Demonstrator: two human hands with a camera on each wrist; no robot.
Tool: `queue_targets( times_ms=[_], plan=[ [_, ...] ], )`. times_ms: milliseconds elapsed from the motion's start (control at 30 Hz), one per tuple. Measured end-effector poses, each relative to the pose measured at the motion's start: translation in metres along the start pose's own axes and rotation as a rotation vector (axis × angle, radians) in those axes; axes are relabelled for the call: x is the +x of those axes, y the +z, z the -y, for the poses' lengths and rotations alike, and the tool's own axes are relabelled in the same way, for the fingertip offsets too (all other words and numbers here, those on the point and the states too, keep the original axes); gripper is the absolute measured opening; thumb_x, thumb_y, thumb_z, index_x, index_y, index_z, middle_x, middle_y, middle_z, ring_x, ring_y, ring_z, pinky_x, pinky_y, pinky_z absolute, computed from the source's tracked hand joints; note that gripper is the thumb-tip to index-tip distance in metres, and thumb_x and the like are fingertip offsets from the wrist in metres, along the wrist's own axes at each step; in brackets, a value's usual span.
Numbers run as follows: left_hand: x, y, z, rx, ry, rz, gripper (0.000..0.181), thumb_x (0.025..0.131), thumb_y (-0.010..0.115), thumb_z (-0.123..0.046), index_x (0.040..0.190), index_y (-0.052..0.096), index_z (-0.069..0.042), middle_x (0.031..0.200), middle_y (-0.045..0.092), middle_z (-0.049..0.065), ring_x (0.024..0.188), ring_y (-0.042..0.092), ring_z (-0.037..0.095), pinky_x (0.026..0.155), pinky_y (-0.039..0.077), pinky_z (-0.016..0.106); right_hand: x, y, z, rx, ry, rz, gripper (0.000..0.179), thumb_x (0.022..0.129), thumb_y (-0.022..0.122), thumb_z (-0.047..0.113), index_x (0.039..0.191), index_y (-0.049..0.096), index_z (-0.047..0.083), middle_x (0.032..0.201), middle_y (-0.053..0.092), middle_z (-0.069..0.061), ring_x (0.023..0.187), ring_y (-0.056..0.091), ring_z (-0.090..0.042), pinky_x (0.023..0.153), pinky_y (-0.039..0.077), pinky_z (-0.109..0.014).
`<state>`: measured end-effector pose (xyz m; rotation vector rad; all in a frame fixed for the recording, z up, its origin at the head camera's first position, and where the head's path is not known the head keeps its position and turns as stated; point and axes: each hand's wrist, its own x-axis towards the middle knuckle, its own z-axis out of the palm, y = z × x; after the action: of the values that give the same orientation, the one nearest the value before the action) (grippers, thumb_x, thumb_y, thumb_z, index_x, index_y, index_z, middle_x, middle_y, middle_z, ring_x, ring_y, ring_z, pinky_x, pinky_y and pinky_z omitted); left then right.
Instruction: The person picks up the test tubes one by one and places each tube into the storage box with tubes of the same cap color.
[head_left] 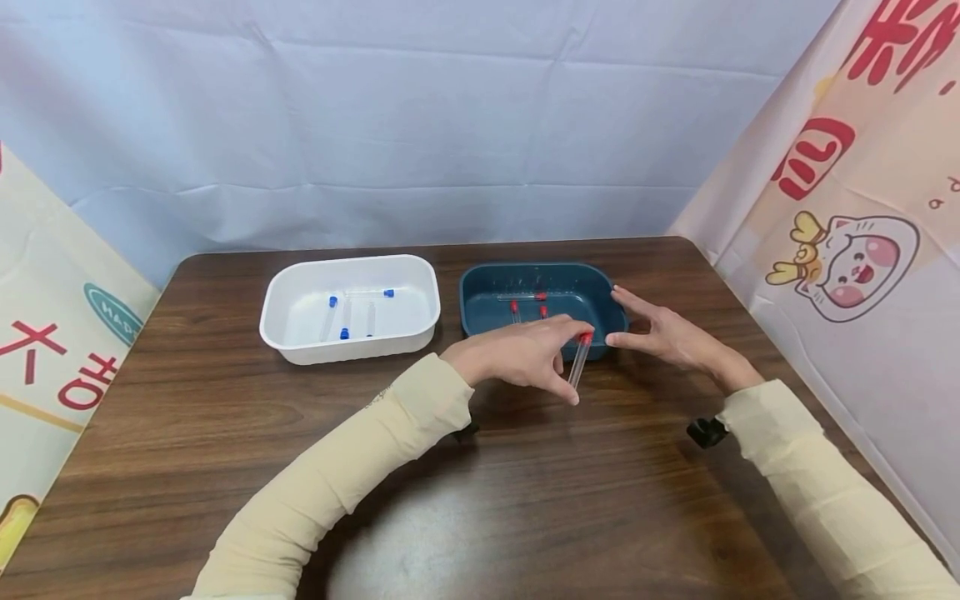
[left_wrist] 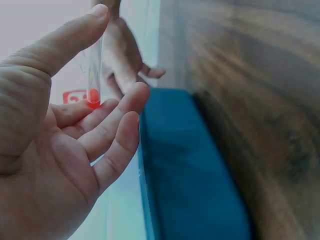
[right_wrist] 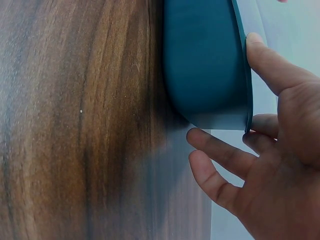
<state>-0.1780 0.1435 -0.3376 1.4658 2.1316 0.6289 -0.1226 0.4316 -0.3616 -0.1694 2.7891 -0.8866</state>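
Observation:
My left hand (head_left: 525, 354) pinches a clear test tube with a red cap (head_left: 580, 360) between thumb and index finger, in front of the teal basin (head_left: 617, 321). The tube is tilted in the head view, cap end up. The other fingers hang loosely bent in the left wrist view. At the basin's right end, my right hand (head_left: 663, 333) grips the rim, thumb and fingertips spread around the corner in the right wrist view. Several red-capped tubes (head_left: 521, 297) lie in the basin, partly hidden behind my left hand.
A white basin (head_left: 300, 354) stands to the left and holds several blue-capped tubes (head_left: 331, 319). Both basins rest on a dark wood table (head_left: 480, 517). A pale cloth (head_left: 420, 125) hangs behind, with printed cloths at both sides.

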Motion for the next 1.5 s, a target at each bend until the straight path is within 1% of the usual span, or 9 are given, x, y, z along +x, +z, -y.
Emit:
queue_targets(
  times_ms=[100,233,333,600,700,833,1067,1233,1500],
  plan=[
    [-0.002,-0.009,0.001,0.002,-0.007,-0.012,0.101,0.087,0.083,-0.047,0.164,0.027,-0.013,0.143,0.047,0.003,0.086,0.063,0.001,0.072,0.054,0.023,-0.001,0.0,-0.001,0.002,0.005,-0.003,0.088,0.102,0.067,0.039,0.167,0.014,0.013,0.171,0.013,-0.019,0.146,0.032,-0.05,0.107,0.035,-0.072],
    [-0.002,-0.018,0.005,0.012,-0.021,-0.036,0.101,0.087,0.083,-0.048,0.164,0.026,-0.013,0.137,0.051,0.002,0.089,0.063,0.002,0.078,0.053,0.022,-0.003,0.0,-0.002,0.01,0.014,-0.004,0.089,0.102,0.067,0.041,0.167,0.014,0.014,0.171,0.013,-0.018,0.147,0.033,-0.049,0.108,0.036,-0.071],
    [-0.002,-0.023,0.009,0.017,-0.034,-0.058,0.1,0.087,0.083,-0.047,0.163,0.028,-0.012,0.136,0.052,0.003,0.092,0.063,0.004,0.082,0.053,0.023,-0.004,0.0,-0.003,0.013,0.02,-0.003,0.089,0.102,0.067,0.041,0.168,0.013,0.015,0.171,0.013,-0.017,0.147,0.033,-0.048,0.108,0.036,-0.07],
    [0.001,-0.033,0.021,0.01,-0.084,-0.118,0.097,0.087,0.084,-0.044,0.161,0.032,-0.011,0.139,0.05,0.008,0.11,0.061,0.012,0.095,0.053,0.03,-0.005,0.001,-0.007,0.004,0.036,-0.003,0.09,0.101,0.066,0.047,0.168,0.013,0.018,0.171,0.014,-0.016,0.146,0.035,-0.047,0.109,0.037,-0.068],
    [0.005,-0.034,0.025,-0.006,-0.087,-0.127,0.096,0.087,0.084,-0.042,0.161,0.031,-0.009,0.142,0.049,0.008,0.116,0.06,0.016,0.097,0.053,0.031,-0.005,0.001,-0.007,0.007,0.038,-0.004,0.09,0.101,0.065,0.048,0.168,0.013,0.018,0.171,0.014,-0.016,0.145,0.036,-0.046,0.109,0.037,-0.068],
    [0.014,-0.034,0.029,-0.019,-0.084,-0.139,0.095,0.088,0.084,-0.042,0.16,0.032,-0.007,0.144,0.048,0.011,0.12,0.059,0.02,0.096,0.054,0.031,-0.005,0.001,-0.006,0.01,0.037,-0.007,0.09,0.101,0.066,0.047,0.168,0.013,0.018,0.17,0.016,-0.018,0.143,0.039,-0.046,0.108,0.039,-0.068],
    [0.028,-0.035,0.036,-0.008,-0.123,-0.169,0.097,0.087,0.082,-0.048,0.16,0.032,-0.008,0.139,0.052,0.012,0.109,0.056,0.017,0.089,0.054,0.029,-0.002,0.0,-0.002,0.008,0.033,-0.01,0.09,0.101,0.067,0.046,0.168,0.014,0.017,0.171,0.016,-0.017,0.144,0.039,-0.046,0.108,0.04,-0.066],
    [0.035,-0.035,0.042,-0.03,-0.152,-0.162,0.096,0.089,0.081,-0.045,0.161,0.03,-0.008,0.14,0.051,0.013,0.109,0.055,0.019,0.092,0.054,0.032,-0.001,0.001,0.0,0.008,0.032,-0.01,0.09,0.1,0.067,0.047,0.168,0.015,0.017,0.171,0.017,-0.016,0.144,0.039,-0.046,0.108,0.04,-0.067],
    [0.047,-0.03,0.052,-0.049,-0.179,-0.152,0.095,0.09,0.08,-0.044,0.161,0.03,-0.007,0.145,0.048,0.014,0.113,0.055,0.021,0.1,0.052,0.036,-0.001,0.001,-0.001,0.014,0.032,-0.011,0.09,0.101,0.066,0.046,0.168,0.014,0.016,0.17,0.017,-0.017,0.144,0.039,-0.046,0.108,0.04,-0.067]
  ],
)
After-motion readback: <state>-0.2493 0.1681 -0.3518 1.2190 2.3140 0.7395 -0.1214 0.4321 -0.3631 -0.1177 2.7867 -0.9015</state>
